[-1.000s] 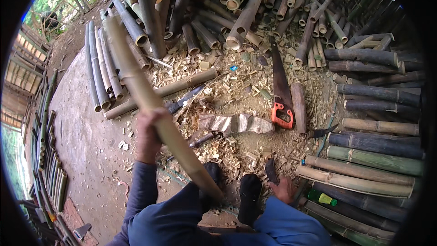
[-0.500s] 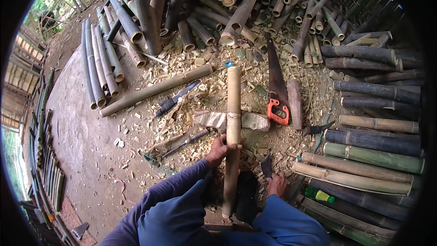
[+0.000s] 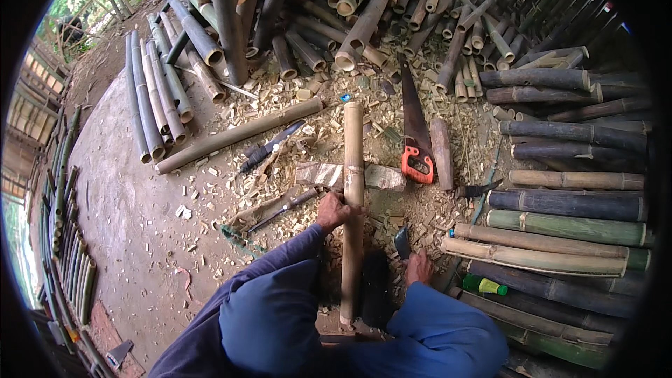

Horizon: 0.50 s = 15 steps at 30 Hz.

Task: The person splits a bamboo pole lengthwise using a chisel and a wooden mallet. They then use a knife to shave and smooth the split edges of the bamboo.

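Observation:
A pale bamboo pole [image 3: 353, 133] runs lengthwise in front of me and crosses over a rough wooden block [image 3: 320, 173]. Partway down it, my left hand [image 3: 336, 211] is closed round the pole from the left side. To the right of the pole, my right hand [image 3: 419, 268] is closed on a knife with a short, broad dark blade [image 3: 402, 243] that points away from me. Its handle is hidden in the fingers. The blade stands apart from the pole, beside my bent right knee [image 3: 448, 322].
An orange-handled saw [image 3: 418, 161] lies beyond the block beside a short log [image 3: 440, 154]. A dark-handled knife [image 3: 259, 157] and another bamboo pole [image 3: 241, 136] lie leftward among shavings. Stacked bamboo [image 3: 560, 200] lines the right, with a green bottle [image 3: 484, 285].
The whole view has shifted slightly, so things on the right appear a little further left. My left hand stays on the bamboo pole, and the knife blade has turned a little in my right hand.

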Motion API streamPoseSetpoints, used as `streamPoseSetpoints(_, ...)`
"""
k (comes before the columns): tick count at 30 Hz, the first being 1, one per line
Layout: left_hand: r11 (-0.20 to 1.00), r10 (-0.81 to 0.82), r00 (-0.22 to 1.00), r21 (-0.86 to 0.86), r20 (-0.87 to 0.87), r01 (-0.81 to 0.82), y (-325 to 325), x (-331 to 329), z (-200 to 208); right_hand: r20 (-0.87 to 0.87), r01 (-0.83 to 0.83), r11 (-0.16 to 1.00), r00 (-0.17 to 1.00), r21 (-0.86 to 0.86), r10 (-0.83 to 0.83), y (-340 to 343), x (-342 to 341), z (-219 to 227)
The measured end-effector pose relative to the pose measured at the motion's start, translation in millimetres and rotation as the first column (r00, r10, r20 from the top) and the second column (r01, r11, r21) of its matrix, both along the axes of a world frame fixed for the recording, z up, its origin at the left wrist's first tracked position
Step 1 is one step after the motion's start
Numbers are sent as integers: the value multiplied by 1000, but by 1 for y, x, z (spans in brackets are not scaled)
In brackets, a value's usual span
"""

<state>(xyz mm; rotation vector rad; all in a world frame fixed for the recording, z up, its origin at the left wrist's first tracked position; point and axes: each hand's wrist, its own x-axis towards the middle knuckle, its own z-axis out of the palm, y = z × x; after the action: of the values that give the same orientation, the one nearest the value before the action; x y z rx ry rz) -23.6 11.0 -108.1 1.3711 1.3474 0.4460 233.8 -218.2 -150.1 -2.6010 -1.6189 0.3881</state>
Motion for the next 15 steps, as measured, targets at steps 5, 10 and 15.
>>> streamPoseSetpoints(5,995,-80,996,58,-48,83,13,-9,7,-26,-79,996,997,-49,78,18,-4,20)
streamPoseSetpoints(10,965,-190,956,135,-225,223,9,-14,23,-147,-257,931,963,-258,225,38,23,58)
streamPoseSetpoints(15,897,129,927,440,-352,42,0,-70,26,-29,-247,969,968,18,248,152,88,86)
